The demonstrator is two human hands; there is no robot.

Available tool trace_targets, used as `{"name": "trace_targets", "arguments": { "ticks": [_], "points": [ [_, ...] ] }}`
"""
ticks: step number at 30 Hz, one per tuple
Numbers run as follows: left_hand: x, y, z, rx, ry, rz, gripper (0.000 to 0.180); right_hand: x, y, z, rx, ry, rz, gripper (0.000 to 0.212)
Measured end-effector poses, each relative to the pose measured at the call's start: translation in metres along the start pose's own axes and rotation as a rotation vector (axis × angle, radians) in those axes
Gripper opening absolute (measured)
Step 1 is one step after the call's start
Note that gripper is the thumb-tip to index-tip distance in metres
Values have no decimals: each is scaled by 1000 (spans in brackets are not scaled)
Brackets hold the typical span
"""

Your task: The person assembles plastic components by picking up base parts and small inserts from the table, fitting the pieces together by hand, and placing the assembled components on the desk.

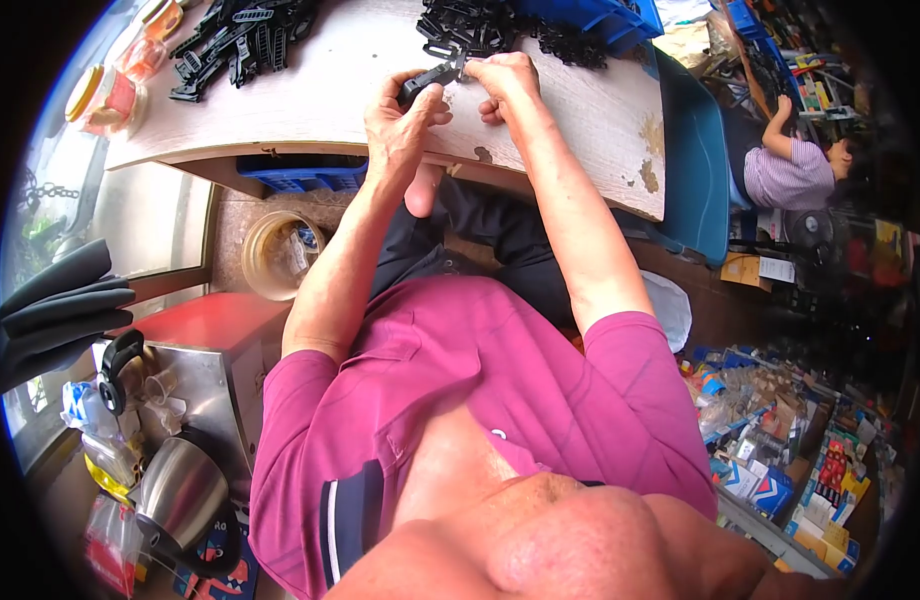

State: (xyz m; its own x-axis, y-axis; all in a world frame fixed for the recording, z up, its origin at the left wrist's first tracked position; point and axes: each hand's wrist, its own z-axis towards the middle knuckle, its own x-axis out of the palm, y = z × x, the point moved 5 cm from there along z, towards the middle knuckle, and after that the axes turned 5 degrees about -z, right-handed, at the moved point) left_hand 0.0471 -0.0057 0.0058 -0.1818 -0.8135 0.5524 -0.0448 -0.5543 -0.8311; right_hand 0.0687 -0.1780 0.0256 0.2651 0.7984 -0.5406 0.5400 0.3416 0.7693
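A black plastic part (pixel 435 82) is held over the near side of the white worktable (pixel 350 75). My left hand (pixel 400 120) is closed round its left end. At the other end my right hand (pixel 505 85) is closed, thumb and fingertips pinched on a small piece that I cannot make out. Just beyond my hands lies a pile of black plastic parts (pixel 470 28). Another heap of black slotted parts (pixel 245 45) lies farther left on the tabletop.
Lidded jars (pixel 105 100) line the table's left end. A blue crate (pixel 600 20) sits at the back right. A teal bin (pixel 695 160) stands against the right edge. Below are a bucket (pixel 280 255) and a blue basket (pixel 305 177). Another person (pixel 795 170) is at far right.
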Motion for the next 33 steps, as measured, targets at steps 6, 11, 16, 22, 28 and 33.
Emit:
{"name": "trace_targets", "arguments": {
  "ticks": [6,11,16,22,28,33],
  "points": [
    [5,0,5,-22,-70,-133,33,-9,-16,-1,31,45,225,20],
    [16,7,16,-233,-68,-41,37,1,-24,-24,-190,162,475,14],
    [26,1,12,-313,-70,-117,33,15,-27,-39,-272,87,648,14],
    [20,2,11,-219,-79,-156,31,2,-27,-48,-297,184,665,19],
    [25,8,2,-8,4,-41,33,3,-28,-53,-163,132,695,24],
    [25,9,1,45,-6,-105,32,4,-40,-49,-155,163,695,17]
  ]
}}
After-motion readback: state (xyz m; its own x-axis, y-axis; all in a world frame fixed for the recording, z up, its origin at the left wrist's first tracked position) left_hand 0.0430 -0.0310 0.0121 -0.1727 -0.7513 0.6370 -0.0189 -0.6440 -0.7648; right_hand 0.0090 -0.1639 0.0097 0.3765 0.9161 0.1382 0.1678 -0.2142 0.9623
